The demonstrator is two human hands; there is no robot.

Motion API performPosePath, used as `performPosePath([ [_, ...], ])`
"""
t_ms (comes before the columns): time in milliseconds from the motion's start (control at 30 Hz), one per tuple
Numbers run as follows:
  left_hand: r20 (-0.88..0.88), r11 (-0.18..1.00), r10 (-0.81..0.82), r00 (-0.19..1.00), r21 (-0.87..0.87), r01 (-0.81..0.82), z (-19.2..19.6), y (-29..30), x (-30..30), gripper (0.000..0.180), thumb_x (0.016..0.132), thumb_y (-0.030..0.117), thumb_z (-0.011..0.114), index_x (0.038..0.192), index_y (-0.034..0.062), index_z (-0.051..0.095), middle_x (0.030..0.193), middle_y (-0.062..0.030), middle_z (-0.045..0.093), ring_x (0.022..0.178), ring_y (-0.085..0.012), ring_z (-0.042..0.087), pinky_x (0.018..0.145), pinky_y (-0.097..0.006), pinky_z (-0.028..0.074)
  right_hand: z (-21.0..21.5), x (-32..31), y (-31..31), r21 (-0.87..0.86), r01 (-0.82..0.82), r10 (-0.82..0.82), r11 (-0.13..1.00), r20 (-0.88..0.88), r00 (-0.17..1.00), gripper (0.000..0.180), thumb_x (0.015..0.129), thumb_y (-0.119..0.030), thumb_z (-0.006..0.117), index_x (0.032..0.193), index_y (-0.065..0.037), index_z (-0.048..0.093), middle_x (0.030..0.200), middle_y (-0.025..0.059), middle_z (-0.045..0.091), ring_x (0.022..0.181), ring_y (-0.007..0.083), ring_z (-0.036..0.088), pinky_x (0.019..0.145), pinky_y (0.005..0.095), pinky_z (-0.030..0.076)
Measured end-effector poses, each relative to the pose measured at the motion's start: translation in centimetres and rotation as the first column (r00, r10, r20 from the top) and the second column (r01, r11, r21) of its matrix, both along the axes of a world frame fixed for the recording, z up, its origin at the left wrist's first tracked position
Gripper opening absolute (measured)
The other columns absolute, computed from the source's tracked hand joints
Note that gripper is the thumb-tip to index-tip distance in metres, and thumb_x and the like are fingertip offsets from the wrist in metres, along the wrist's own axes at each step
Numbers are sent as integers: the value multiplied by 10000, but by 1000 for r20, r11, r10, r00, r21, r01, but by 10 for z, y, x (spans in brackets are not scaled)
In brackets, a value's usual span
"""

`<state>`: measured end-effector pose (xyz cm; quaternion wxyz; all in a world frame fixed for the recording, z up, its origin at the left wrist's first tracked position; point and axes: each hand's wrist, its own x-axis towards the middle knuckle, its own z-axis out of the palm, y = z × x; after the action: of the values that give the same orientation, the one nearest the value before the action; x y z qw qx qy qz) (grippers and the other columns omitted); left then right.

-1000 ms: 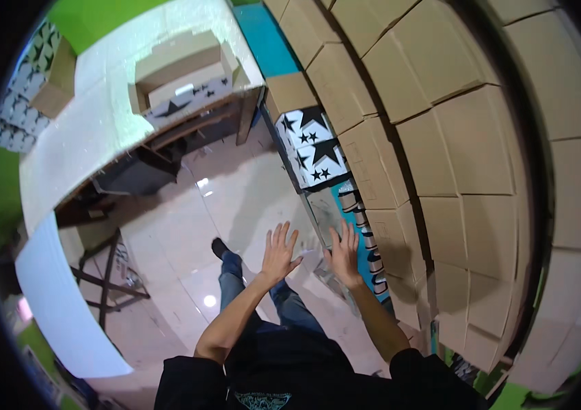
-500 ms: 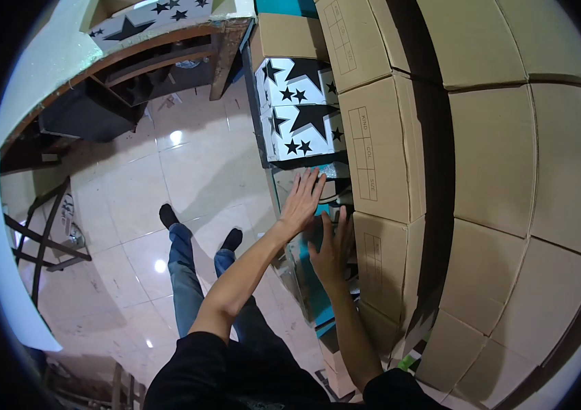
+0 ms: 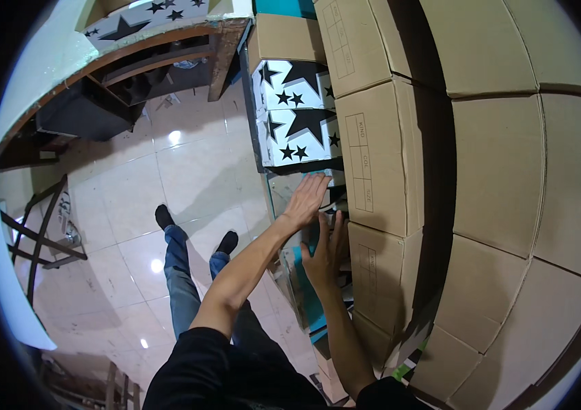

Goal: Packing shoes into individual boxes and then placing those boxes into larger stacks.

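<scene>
My left hand (image 3: 308, 199) lies palm down with its fingers stretched out, just in front of two white boxes with black stars (image 3: 297, 137). Its fingertips reach the narrow strip beside the row of brown cardboard boxes (image 3: 377, 154). Closer to me, my right hand (image 3: 323, 256) is raised with fingers apart, beside the nearer cardboard box (image 3: 378, 268). Neither hand shows anything in its grip. Beneath them runs a low surface with teal parts (image 3: 312, 301). Small dark and pale items between the hands are partly hidden and cannot be made out.
Large stacked cartons (image 3: 495, 164) fill the right side, across a dark gap from the row. At the upper left stands a wooden table (image 3: 225, 55) with a star-patterned box (image 3: 133, 20). A dark folding frame (image 3: 37, 236) stands on the tiled floor (image 3: 126, 266) at left.
My left hand's fingers have drawn closer together. My right hand has shifted slightly to the left and nearer to me. The whole view has moved a little.
</scene>
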<state>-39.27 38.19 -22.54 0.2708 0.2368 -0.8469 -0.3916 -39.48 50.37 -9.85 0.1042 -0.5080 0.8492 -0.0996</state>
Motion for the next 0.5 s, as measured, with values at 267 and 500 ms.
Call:
performPosePath([
  [267, -44, 998, 26, 999, 62, -23, 22, -4, 61, 825, 641, 141, 807, 1347, -28, 416, 1282, -233, 512, 1239, -413, 487, 1153, -522, 320, -5, 11, 2, -69, -70, 65, 995, -83, 994, 841, 723, -54, 797, 1461, -48, 394, 1542, 296, 281, 1397, 510, 312, 1132, 585, 297],
  [500, -33, 990, 50, 998, 131, -45, 21, -9, 101, 921, 556, 193, 843, 1348, -10, 420, 1280, -226, 528, 1225, -403, 511, 1169, -538, 305, -27, 19, 9, -165, -58, 58, 985, -8, 998, 804, 688, -57, 791, 1407, 6, 437, 1515, 302, 306, 1378, 537, 303, 1127, 648, 253],
])
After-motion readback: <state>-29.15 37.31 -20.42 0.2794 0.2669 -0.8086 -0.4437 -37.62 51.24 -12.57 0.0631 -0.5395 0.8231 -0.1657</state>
